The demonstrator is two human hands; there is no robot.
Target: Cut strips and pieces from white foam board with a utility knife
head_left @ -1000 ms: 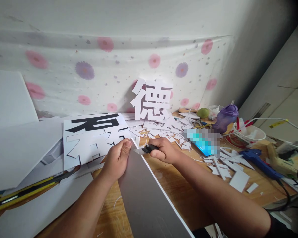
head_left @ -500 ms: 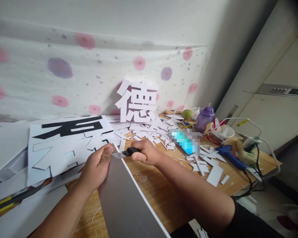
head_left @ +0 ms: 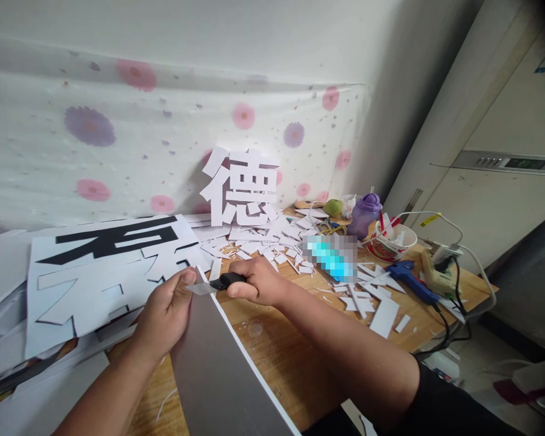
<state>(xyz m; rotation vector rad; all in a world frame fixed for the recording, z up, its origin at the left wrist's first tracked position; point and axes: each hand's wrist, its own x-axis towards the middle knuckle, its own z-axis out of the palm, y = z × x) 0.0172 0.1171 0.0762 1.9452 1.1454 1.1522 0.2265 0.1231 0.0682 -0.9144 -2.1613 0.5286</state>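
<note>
A long white foam board [head_left: 227,363] with a shaded grey face stands tilted in front of me, its far end gripped by my left hand [head_left: 168,315]. The left thumb presses near the top edge. My right hand [head_left: 258,281] is closed around the black handle of a utility knife [head_left: 224,281]. Its bare blade points left, lying across the board's top edge close to my left thumb. Whether the blade is cutting in cannot be told. Behind the hands, a cut-out white Chinese character [head_left: 240,188] leans against the flowered sheet.
White offcuts [head_left: 277,242] litter the table [head_left: 272,345]. A sheet with a black character [head_left: 113,239] lies left. At right are a blurred phone-like object [head_left: 330,259], a purple bottle [head_left: 363,215], a tub [head_left: 393,245], a blue glue gun [head_left: 413,281] and cables.
The view has swung slightly right, so most things sit further left. More of the knife blade shows at the board's edge. Both hands keep their holds.
</note>
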